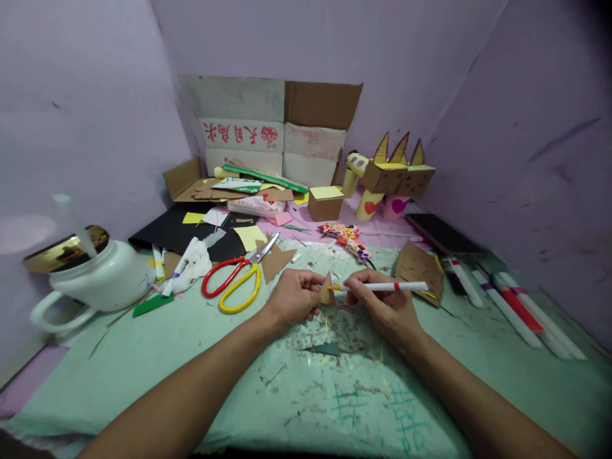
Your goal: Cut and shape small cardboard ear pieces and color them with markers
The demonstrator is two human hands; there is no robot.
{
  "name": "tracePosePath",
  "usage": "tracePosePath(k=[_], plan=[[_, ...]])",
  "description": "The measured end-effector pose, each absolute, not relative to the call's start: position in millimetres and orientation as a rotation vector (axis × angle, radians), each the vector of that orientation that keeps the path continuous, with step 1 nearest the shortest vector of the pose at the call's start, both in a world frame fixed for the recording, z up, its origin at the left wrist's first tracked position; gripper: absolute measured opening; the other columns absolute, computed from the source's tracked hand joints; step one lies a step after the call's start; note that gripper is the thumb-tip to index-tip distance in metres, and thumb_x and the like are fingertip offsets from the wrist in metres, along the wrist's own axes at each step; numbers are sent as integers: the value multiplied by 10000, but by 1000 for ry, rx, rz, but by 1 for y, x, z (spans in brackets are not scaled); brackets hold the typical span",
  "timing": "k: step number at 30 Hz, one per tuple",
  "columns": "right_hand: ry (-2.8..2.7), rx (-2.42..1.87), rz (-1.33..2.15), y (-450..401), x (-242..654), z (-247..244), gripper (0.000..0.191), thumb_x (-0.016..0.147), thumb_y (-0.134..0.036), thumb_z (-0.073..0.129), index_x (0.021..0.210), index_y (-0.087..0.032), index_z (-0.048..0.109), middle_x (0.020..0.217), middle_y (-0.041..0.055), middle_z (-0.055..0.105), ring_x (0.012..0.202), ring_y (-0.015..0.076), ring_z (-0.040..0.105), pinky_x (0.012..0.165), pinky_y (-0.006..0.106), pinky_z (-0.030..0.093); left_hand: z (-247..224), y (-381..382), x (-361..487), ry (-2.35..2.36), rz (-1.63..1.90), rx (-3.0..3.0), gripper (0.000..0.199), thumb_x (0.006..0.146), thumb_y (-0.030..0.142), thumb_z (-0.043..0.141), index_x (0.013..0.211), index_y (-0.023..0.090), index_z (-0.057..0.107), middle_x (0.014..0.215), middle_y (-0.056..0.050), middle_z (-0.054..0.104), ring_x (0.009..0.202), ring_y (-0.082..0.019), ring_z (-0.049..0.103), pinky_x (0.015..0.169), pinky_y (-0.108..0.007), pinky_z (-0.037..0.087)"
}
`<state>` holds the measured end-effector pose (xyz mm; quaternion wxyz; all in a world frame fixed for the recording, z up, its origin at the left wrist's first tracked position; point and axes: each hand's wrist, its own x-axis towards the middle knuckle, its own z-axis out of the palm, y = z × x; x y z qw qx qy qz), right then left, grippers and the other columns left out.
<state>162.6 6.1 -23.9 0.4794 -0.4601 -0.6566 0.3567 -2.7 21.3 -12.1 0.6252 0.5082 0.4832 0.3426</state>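
Pinched in my left hand (297, 294) is a small triangle of cardboard (327, 292), yellowish with a pinkish edge. My right hand (382, 306) grips a white marker (387, 287) with a red band, and its orange-yellow tip is at the triangle's face; whether it touches I cannot tell. Scissors (243, 274) with one red and one yellow handle lie spread to the left of my left hand. Behind them is a brown cardboard scrap (277, 260) with pointed edges. A small dark green triangle (322, 349) rests on the cloth below my hands.
Several markers (516, 312) lie at the right beside a dark tablet-like slab (442, 233). Cardboard figures with pointed ears (389, 175) stand at the back right, near a small box (326, 205). At the left is a white mug (102, 277). Paper scraps and an opened carton (243, 127) fill the back.
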Motion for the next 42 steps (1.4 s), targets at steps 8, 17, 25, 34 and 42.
tracePosePath(k=[8, 17, 25, 34, 42], plan=[[-1686, -1144, 910, 4, 162, -23, 259, 815, -356, 536, 651, -160, 578, 502, 3, 555, 458, 118, 477, 441, 233, 358, -12, 23, -2, 1123, 798, 1161, 388, 527, 10, 450, 831, 81, 680, 451, 48, 547, 331, -66, 456, 320, -162, 353], [-1599, -1120, 853, 7, 162, -27, 237, 821, -382, 561, 749, -161, 609, 588, 17, 592, 524, 136, 523, 484, 244, 416, -12, 22, -2, 1116, 809, 1151, 350, 525, 26, 459, 785, 84, 687, 418, 63, 490, 320, -64, 443, 305, -162, 338], [-1623, -1118, 929, 5, 163, -25, 277, 818, -399, 547, 672, -166, 585, 519, 6, 578, 474, 131, 519, 466, 243, 408, -11, 22, -1, 1142, 817, 1105, 371, 509, 5, 453, 797, 92, 671, 466, 50, 549, 333, -63, 463, 314, -160, 349], [-1344, -1130, 794, 8, 168, -16, 201, 826, -342, 545, 717, -185, 608, 530, -10, 581, 499, 126, 537, 480, 236, 416, -13, 24, -2, 1129, 826, 1113, 354, 511, -12, 446, 779, 80, 658, 442, 55, 510, 338, -73, 466, 317, -170, 346], [-1441, -1077, 865, 7, 165, -24, 217, 823, -347, 557, 703, -169, 593, 542, -8, 571, 500, 118, 525, 477, 226, 412, -13, 22, -1, 1138, 809, 1110, 337, 501, 19, 463, 771, 93, 652, 480, 51, 530, 348, -66, 463, 323, -161, 336]])
